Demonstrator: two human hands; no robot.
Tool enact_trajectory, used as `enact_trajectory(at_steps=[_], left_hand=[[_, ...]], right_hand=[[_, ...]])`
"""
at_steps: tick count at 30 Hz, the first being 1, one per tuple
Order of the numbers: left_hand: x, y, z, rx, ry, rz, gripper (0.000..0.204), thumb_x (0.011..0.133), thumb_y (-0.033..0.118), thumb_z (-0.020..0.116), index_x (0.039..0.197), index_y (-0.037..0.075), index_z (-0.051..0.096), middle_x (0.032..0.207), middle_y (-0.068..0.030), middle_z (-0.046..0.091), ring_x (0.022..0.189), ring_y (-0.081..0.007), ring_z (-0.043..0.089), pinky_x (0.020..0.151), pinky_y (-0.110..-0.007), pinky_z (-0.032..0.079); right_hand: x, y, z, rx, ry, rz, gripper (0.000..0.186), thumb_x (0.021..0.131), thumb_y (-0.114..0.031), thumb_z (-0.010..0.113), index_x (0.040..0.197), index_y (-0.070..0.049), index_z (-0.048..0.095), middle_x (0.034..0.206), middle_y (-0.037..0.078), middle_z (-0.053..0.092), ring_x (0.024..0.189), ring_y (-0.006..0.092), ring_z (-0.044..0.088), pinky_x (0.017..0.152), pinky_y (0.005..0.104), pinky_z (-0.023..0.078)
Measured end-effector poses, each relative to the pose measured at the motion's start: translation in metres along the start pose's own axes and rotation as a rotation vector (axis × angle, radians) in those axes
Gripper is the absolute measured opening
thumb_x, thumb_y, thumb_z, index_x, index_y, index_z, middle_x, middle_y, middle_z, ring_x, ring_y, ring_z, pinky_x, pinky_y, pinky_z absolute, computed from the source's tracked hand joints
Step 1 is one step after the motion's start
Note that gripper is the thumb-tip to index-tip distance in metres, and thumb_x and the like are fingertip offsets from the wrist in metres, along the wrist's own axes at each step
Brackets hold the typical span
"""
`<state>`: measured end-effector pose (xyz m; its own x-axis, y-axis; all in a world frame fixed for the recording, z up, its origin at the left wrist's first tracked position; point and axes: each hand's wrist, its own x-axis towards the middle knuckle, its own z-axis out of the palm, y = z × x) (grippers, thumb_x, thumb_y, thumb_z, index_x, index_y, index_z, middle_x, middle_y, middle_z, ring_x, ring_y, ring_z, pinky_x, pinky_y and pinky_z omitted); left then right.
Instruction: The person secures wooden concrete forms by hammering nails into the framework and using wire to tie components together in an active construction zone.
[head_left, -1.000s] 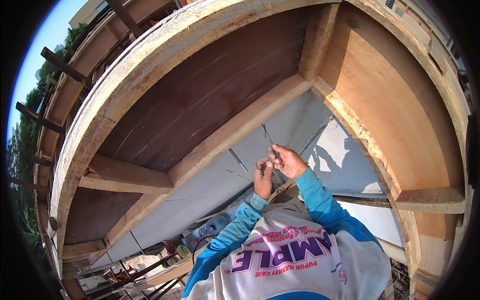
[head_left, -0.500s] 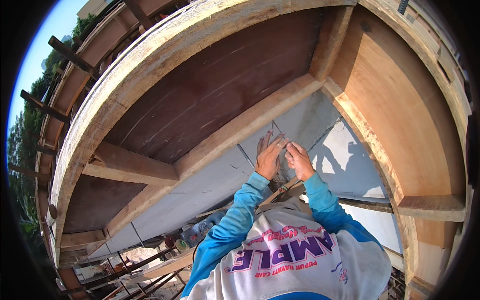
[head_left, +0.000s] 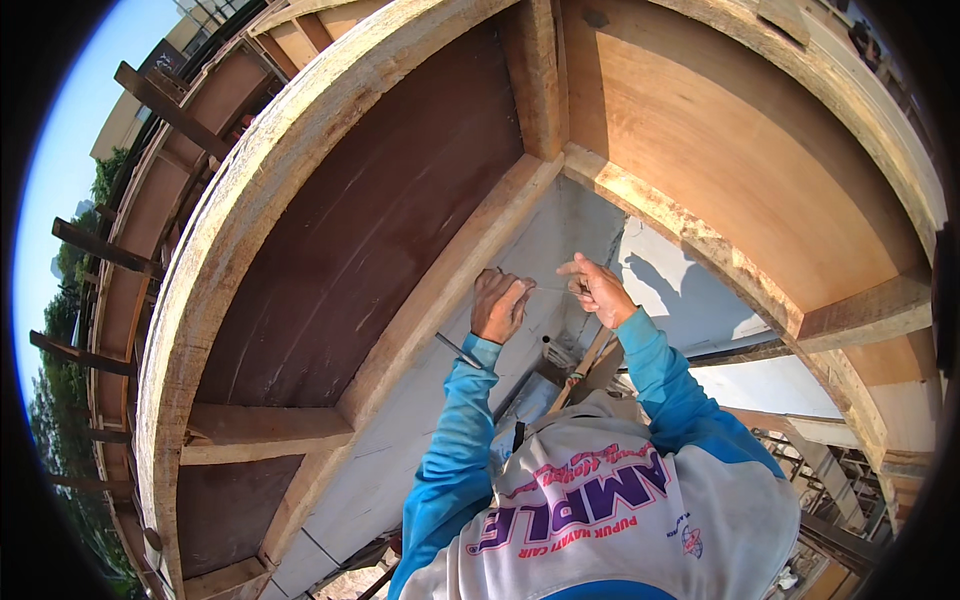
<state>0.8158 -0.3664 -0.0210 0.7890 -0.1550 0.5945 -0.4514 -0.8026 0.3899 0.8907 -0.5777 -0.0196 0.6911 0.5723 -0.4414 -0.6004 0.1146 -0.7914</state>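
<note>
Fingers on the left hand (head_left: 500,308) are curled shut on one end of a string (head_left: 547,290), just one, thin, pale and pretty straight between the two hands. The right hand (head_left: 605,290) has its index half out, can't tell if it's pinching the other end. One grey rod (head_left: 458,350) near the left wrist, two blue sleeves (head_left: 458,420) further back

Blue sky (head_left: 80,105), green trees (head_left: 60,400), beige building (head_left: 117,124)
</note>
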Motion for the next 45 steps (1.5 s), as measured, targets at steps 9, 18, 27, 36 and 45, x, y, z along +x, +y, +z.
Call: enact_trajectory(at_steps=[9,18,27,36,45], left_hand=[[0.006,0.002,0.007,0.058,0.026,-0.053,0.014,0.077,0.007,0.066,0.090,0.008,0.063,0.078,-0.0064,0.062,0.074,-0.0259,0.058,0.074,-0.038,0.040],[0.001,-0.003,0.025,-0.086,0.035,-0.073,0.011,0.078,0.008,0.065,0.088,0.007,0.064,0.082,-0.0085,0.063,0.076,-0.0291,0.058,0.074,-0.039,0.041],[-0.004,-0.002,0.023,-0.148,0.066,-0.132,0.011,0.078,0.013,0.067,0.087,0.007,0.062,0.079,-0.0078,0.061,0.075,-0.0288,0.056,0.076,-0.040,0.039],[-0.006,0.003,0.022,-0.152,0.002,-0.184,0.022,0.074,0.023,0.076,0.083,0.008,0.062,0.073,-0.0065,0.057,0.073,-0.0266,0.054,0.077,-0.040,0.037],[-0.003,0.010,0.024,-0.043,0.040,-0.123,0.012,0.078,0.013,0.071,0.083,0.008,0.061,0.077,-0.0078,0.061,0.076,-0.0293,0.058,0.078,-0.040,0.038]], right_hand=[[-0.030,0.091,-0.019,-0.084,-0.051,0.014,0.035,0.099,-0.015,0.044,0.131,0.000,0.044,0.110,0.016,0.063,0.091,0.0206,0.062,0.075,0.0340,0.053],[-0.004,0.030,0.040,-0.172,-0.030,-0.609,0.017,0.095,-0.015,0.057,0.101,-0.001,0.049,0.113,0.018,0.064,0.095,0.0157,0.059,0.087,0.0291,0.045],[-0.013,0.011,0.061,-0.910,0.415,-1.038,0.013,0.072,-0.018,0.079,0.078,-0.007,0.073,0.113,0.007,0.062,0.102,0.0232,0.052,0.093,0.0376,0.041],[0.006,0.023,0.044,-0.207,0.166,-0.527,0.021,0.076,-0.016,0.078,0.087,0.001,0.072,0.100,0.007,0.060,0.095,0.0185,0.057,0.080,0.0310,0.048],[0.003,0.019,0.040,-0.213,0.173,-0.356,0.027,0.079,-0.019,0.077,0.094,0.003,0.071,0.090,0.008,0.067,0.081,0.0143,0.059,0.070,0.0281,0.048]])
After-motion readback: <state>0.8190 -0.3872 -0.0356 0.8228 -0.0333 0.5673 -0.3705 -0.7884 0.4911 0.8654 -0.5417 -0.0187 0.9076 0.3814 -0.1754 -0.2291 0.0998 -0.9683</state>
